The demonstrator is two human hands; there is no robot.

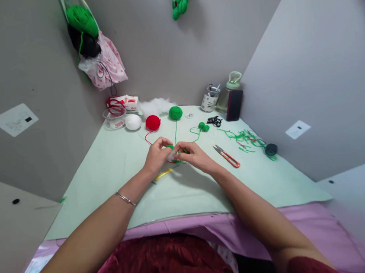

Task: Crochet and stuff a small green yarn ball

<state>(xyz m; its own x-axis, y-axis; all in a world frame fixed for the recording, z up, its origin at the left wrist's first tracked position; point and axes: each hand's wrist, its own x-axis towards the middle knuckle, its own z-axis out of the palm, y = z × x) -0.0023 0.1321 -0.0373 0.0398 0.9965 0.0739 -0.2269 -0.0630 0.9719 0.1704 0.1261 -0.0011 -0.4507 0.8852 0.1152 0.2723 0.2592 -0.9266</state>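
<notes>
My left hand (157, 155) and my right hand (195, 154) meet over the middle of the pale green table (114, 169), fingers pinched together round a small green crocheted piece (170, 147) with green yarn. A green strand runs from it up to the green yarn ball (175, 113). A red strand leads toward the red yarn ball (153, 122). A yellow crochet hook (163, 173) lies on the table just below my left hand.
A white yarn ball (133, 121), a clear bowl (114, 117) and white stuffing (156, 106) sit at the back. Orange snips (226, 156), green yarn scraps (246, 138), a black tape roll (271, 149), a jar (210, 99), a bottle (230, 90) and a phone (234, 105) lie right.
</notes>
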